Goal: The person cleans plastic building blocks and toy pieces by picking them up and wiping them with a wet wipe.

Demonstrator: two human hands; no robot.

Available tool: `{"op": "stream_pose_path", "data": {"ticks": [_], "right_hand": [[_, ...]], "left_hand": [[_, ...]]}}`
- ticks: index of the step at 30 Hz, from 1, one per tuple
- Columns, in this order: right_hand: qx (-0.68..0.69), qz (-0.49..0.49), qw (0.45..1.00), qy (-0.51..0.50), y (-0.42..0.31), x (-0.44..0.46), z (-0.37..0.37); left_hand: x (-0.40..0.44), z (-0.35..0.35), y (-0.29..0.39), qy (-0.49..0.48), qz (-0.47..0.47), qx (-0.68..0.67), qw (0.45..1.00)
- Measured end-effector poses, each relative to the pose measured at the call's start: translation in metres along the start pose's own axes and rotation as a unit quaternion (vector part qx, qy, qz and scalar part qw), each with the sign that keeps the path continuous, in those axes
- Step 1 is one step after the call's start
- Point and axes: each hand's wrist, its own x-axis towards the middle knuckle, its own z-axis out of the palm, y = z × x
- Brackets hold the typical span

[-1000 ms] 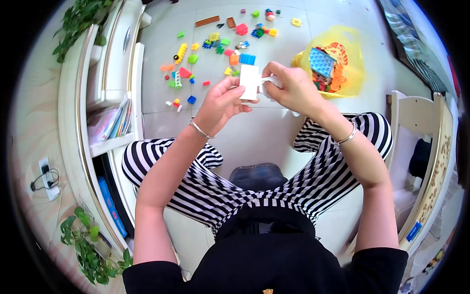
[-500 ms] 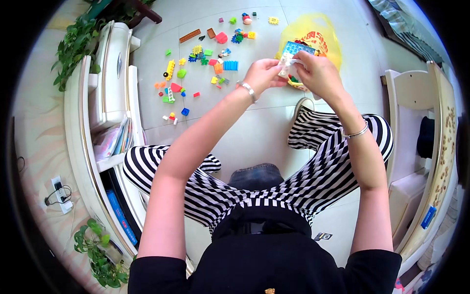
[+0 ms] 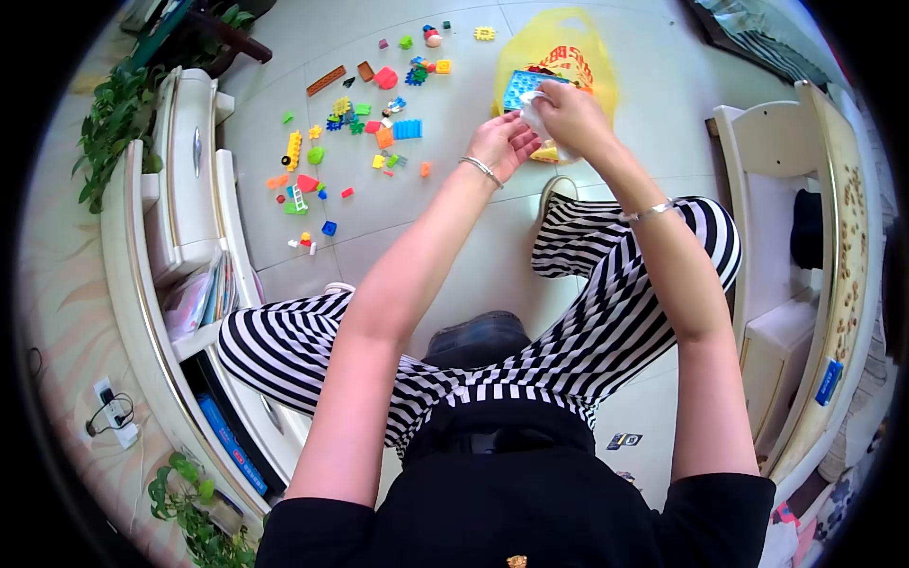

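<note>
My left hand [image 3: 505, 147] is held palm up before the yellow plastic bag [image 3: 606, 71], its fingers apart and slightly curled, with nothing seen in it. Close beside its fingertips, my right hand [image 3: 576, 118] pinches a crumpled white tissue or cloth [image 3: 533, 114]. Behind the hands, a blue studded block [image 3: 521, 87] lies in the mouth of the bag, partly covered by the right hand. Part of a yellow piece [image 3: 546, 151] shows below the white material.
Many small toy pieces lie on the tiled floor at the left, among them a yellow piece [image 3: 293, 150], a blue block [image 3: 407, 129] and a brown strip [image 3: 326, 80]. A white cabinet [image 3: 185, 161] stands left, a white chair [image 3: 767, 142] right.
The white block that was in my left hand is no longer visible, and the fingers have opened. Both hands have moved to the bag, the right one still with the white material. The view has shifted.
</note>
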Motion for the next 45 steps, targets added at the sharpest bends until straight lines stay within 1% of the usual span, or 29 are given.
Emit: {"op": "stream_pose_path", "data": {"ticks": [1,3,6,7,8,9,10,11,14,16,17,18,19,20,22,23,25,26,28,29,31,32,34,35,37,41,43,44,45], "right_hand": [[-0.007,0.003,1.0,0.003,0.009,0.002,0.004],[0.11,0.083,0.99,0.008,0.028,0.005,0.014],[0.117,0.114,0.986,0.017,0.066,0.008,0.034],[0.132,0.132,0.982,0.014,0.066,0.007,0.033],[0.131,0.128,0.983,0.011,0.067,0.004,0.031],[0.104,0.124,0.987,0.012,0.059,-0.001,0.025],[0.078,0.117,0.99,0.013,0.051,-0.004,0.026],[0.082,0.107,0.991,0.006,0.042,-0.004,0.031],[0.092,0.092,0.991,0.013,0.008,-0.012,0.046],[0.102,0.073,0.992,0.013,-0.007,-0.006,0.075],[0.107,0.058,0.992,0.017,-0.014,-0.004,0.091],[0.109,0.069,0.992,0.006,-0.024,-0.003,0.107],[0.16,0.073,0.985,0.001,-0.031,-0.004,0.126],[0.172,0.086,0.981,-0.01,-0.037,-0.007,0.144],[0.213,0.119,0.97,-0.028,-0.035,-0.013,0.183],[0.241,0.138,0.96,-0.033,-0.029,-0.017,0.206],[0.262,0.174,0.948,-0.045,-0.017,-0.022,0.242],[0.292,0.218,0.93,-0.043,-0.012,-0.024,0.255],[0.334,0.285,0.897,-0.052,-0.005,-0.024,0.273],[0.332,0.291,0.896,-0.056,0.0,-0.022,0.281],[0.349,0.317,0.88,-0.059,0.009,-0.018,0.296],[0.349,0.33,0.874,-0.072,0.014,-0.014,0.304],[0.346,0.337,0.873,-0.075,0.027,-0.009,0.323],[0.347,0.336,0.872,-0.073,0.032,-0.006,0.331],[0.335,0.347,0.872,-0.087,0.038,-0.001,0.338],[0.309,0.351,0.876,-0.114,0.042,0.006,0.348],[0.315,0.351,0.874,-0.117,0.039,0.006,0.348],[0.322,0.347,0.873,-0.117,0.037,0.006,0.348],[0.323,0.347,0.872,-0.117,0.036,0.006,0.349]], "left_hand": [[0.0,0.002,0.0,-0.028,-0.003,-0.025,0.999],[0.0,0.007,0.0,-0.081,-0.009,-0.075,0.994],[0.011,0.02,-0.008,-0.084,-0.009,-0.088,0.993],[0.018,0.019,-0.013,-0.084,-0.007,-0.091,0.992],[0.023,0.016,-0.018,-0.116,-0.005,-0.092,0.989],[0.025,0.013,-0.02,-0.145,-0.001,-0.093,0.985],[0.018,0.014,-0.018,-0.139,0.007,-0.094,0.986],[0.01,0.014,-0.018,-0.09,0.03,-0.068,0.993],[-0.002,-0.01,-0.01,-0.055,0.065,-0.043,0.995],[-0.01,-0.033,-0.001,0.004,0.111,-0.006,0.994],[-0.017,-0.045,0.003,0.01,0.113,-0.007,0.993],[-0.026,-0.058,0.006,0.066,0.14,0.011,0.988],[-0.031,-0.072,0.009,0.122,0.164,0.028,0.978],[-0.033,-0.091,0.011,0.129,0.163,0.027,0.978],[-0.028,-0.14,0.004,0.18,0.16,0.114,0.964],[-0.026,-0.158,-0.001,0.187,0.156,0.112,0.963],[-0.026,-0.186,-0.01,0.252,0.15,0.183,0.938],[-0.02,-0.202,-0.016,0.256,0.143,0.182,0.938],[0.0,-0.235,-0.032,0.306,0.162,0.331,0.878],[0.011,-0.246,-0.036,0.308,0.155,0.33,0.879],[0.025,-0.258,-0.044,0.33,0.122,0.404,0.845],[0.034,-0.264,-0.047,0.331,0.114,0.402,0.846],[0.051,-0.269,-0.051,0.361,0.137,0.44,0.811],[0.059,-0.271,-0.051,0.362,0.13,0.439,0.812],[0.073,-0.276,-0.051,0.398,0.163,0.543,0.721],[0.089,-0.282,-0.041,0.375,0.16,0.58,0.705],[0.09,-0.278,-0.036,0.376,0.093,0.64,0.664],[0.086,-0.275,-0.033,0.376,0.091,0.641,0.663],[0.085,-0.276,-0.032,0.371,0.082,0.618,0.688]]}}
